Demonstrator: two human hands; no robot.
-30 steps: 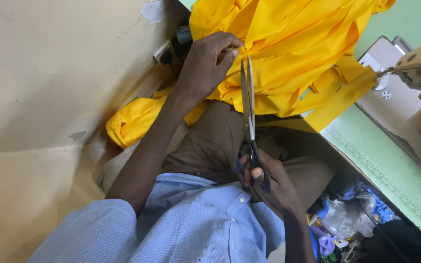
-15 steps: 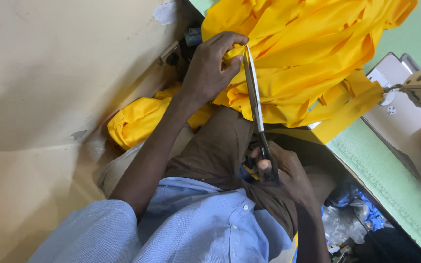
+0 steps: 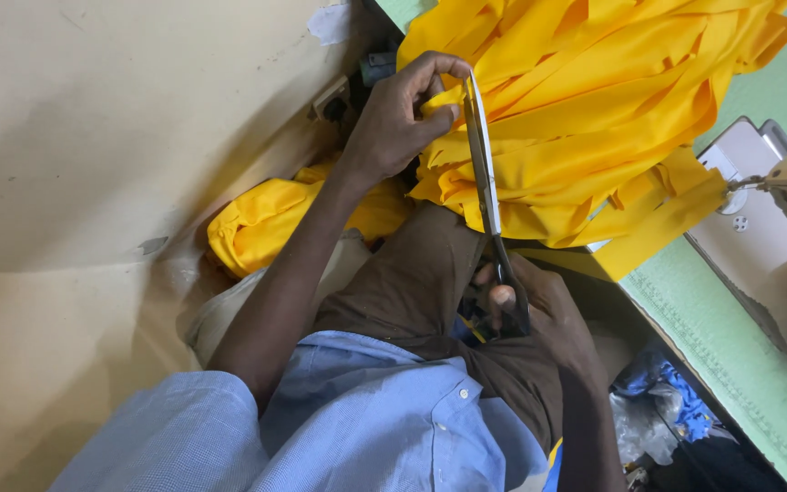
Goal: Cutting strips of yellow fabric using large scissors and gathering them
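Two hands at work, as I see it: my left hand (image 3: 403, 118), upper centre, pinches a fold of yellow cloth (image 3: 585, 109) between thumb and curled fingers. My right hand (image 3: 530, 310), lower centre, is closed through the handles of the scissors (image 3: 487, 191), whose blades are nearly shut and point up, touching the pinched fold. A sewing machine (image 3: 785, 210) sits at the right edge.

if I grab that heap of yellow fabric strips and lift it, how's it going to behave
The heap of yellow fabric strips will probably flop and sag: it drapes in soft folds over the green table edge. Loose strips would likely dangle or slip free. It looks light for its bulk, pinched easily by the left hand.
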